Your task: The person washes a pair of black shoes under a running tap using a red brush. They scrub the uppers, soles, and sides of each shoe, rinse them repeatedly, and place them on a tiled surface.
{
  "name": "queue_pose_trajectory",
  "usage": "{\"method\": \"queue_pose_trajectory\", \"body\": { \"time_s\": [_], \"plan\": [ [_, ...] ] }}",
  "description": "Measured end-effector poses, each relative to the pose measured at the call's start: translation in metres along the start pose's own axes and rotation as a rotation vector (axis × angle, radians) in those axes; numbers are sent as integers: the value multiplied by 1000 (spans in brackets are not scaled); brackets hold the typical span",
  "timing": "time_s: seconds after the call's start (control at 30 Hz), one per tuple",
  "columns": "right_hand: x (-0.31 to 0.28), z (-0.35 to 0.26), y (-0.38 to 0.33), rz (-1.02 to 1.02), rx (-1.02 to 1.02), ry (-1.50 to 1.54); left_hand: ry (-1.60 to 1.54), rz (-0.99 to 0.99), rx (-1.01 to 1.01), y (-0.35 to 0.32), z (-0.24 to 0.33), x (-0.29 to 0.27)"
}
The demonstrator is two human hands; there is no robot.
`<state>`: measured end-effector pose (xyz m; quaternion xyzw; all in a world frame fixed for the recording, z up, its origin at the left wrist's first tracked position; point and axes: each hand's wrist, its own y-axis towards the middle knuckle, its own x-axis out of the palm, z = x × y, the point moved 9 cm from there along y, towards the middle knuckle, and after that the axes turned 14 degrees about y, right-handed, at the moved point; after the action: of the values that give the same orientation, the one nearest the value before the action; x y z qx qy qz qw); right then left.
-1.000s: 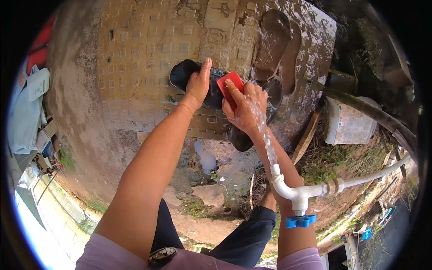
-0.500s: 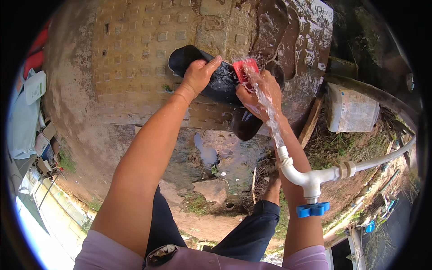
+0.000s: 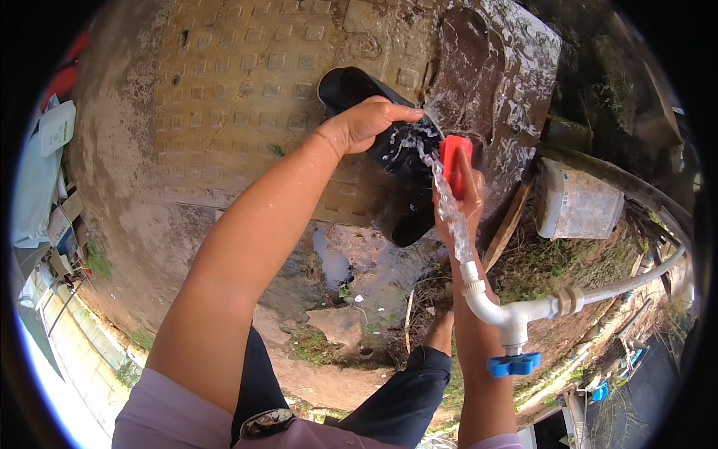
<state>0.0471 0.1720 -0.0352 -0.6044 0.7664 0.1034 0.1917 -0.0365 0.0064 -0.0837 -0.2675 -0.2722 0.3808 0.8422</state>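
A wet black rubber boot (image 3: 413, 146) lies on its side on the wet slab, its wide opening to the upper left and its toe pointing down. My left hand (image 3: 364, 126) grips the boot's shaft, with one digit stretched along it toward the water. In my right hand (image 3: 467, 191) is a red scrub brush (image 3: 453, 156), held up beside the boot at its right; the bristles are hard to make out. Water (image 3: 449, 209) shoots from a white plastic tap (image 3: 490, 307) and splashes over the boot near the brush.
The tap's blue handle (image 3: 514, 364) and its white pipe (image 3: 632, 286) stand over my right forearm. Under the boot is a studded concrete slab (image 3: 247, 97). At the right are a whitish plastic jug (image 3: 580, 202) and a wooden plank (image 3: 508, 224). Puddled, muddy ground lies in front of my legs.
The red brush has moved right and down, off the boot's shaft, and turned more upright. My left hand and the boot have shifted to the right. Water now strikes the boot directly.
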Motion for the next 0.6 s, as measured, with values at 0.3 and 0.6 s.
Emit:
{"method": "queue_pose_trajectory", "body": {
  "time_s": [0.3, 0.6],
  "plan": [
    [17, -25, 3, -219, -146, -502, -29, 179, -107, 35, -9, 9],
    [22, -27, 12, -21, -212, -622, -61, 294, -193, 33, -22, 6]
  ]
}}
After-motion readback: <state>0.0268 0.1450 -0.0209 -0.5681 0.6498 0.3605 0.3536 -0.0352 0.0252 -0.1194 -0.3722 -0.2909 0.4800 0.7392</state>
